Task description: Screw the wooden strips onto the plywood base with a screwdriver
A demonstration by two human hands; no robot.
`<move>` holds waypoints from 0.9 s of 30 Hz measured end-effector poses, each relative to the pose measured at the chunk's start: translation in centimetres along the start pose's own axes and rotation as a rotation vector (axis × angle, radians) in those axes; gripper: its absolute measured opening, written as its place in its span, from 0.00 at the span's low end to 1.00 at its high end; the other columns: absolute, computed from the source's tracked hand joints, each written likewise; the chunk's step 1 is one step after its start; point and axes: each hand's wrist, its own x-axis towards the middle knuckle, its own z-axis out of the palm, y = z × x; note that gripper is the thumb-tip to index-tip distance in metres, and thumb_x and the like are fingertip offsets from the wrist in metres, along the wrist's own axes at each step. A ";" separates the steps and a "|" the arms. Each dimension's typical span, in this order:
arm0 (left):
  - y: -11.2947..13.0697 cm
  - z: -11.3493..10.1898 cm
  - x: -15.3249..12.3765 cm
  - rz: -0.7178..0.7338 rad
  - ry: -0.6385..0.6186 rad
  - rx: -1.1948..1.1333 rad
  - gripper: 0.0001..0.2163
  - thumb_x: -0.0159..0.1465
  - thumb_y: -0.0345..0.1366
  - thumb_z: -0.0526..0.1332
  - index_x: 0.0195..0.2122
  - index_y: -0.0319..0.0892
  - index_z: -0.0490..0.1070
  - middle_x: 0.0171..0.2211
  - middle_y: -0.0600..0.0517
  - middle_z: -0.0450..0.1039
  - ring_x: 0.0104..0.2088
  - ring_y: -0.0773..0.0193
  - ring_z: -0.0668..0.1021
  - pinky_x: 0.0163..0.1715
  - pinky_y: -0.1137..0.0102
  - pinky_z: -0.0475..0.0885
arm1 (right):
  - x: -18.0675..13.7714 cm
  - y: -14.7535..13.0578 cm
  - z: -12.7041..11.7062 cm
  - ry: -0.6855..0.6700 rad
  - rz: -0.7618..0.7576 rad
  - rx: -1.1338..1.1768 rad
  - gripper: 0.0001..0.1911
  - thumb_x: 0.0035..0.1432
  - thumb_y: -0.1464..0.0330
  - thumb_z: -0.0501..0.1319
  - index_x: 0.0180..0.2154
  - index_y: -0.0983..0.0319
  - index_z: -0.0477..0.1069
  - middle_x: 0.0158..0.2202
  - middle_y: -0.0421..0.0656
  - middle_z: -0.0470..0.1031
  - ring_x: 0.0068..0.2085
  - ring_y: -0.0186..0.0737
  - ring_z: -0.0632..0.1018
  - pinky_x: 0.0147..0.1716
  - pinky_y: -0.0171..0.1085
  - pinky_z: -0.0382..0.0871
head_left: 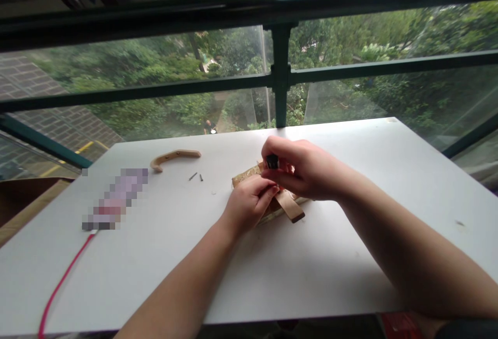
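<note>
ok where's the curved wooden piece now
In the head view, the curved wooden piece lies at left on the white table, just beyond two screws.

Bare forearms (187,271), bare fingers (284,177), dark cloth (472,328) by right elbow

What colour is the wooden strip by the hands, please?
The wooden strip is light brown, clearest in the head view.

A tan, pale-patterned object (246,174), partly hidden, lies on the white surface (350,277), a flat wooden strip (291,207) jutting slantwise over its near edge, a black-ended tool (272,161) showing just above.
</note>
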 end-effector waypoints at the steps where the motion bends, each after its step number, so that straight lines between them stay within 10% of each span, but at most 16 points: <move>1: 0.0 0.0 0.0 0.012 0.001 -0.007 0.10 0.68 0.34 0.56 0.40 0.42 0.77 0.38 0.51 0.80 0.39 0.62 0.79 0.45 0.69 0.73 | 0.0 0.0 0.0 0.004 0.009 0.000 0.08 0.60 0.68 0.60 0.36 0.59 0.60 0.26 0.33 0.63 0.26 0.28 0.62 0.26 0.29 0.57; 12: 0.0 -0.2 -0.1 0.027 0.009 -0.003 0.09 0.69 0.34 0.56 0.41 0.42 0.76 0.39 0.52 0.78 0.40 0.63 0.78 0.41 0.71 0.71 | -0.5 -0.2 -1.5 -0.196 -0.063 0.136 0.24 0.59 0.77 0.55 0.56 0.60 0.62 0.41 0.42 0.75 0.38 0.34 0.74 0.38 0.33 0.67; 27: -0.1 0.0 -0.1 0.031 0.021 0.010 0.09 0.67 0.33 0.58 0.37 0.43 0.79 0.35 0.53 0.79 0.36 0.65 0.78 0.42 0.71 0.71 | -0.1 -0.3 -1.3 -0.081 0.087 -0.007 0.07 0.58 0.70 0.62 0.38 0.59 0.66 0.27 0.34 0.68 0.27 0.28 0.67 0.28 0.29 0.60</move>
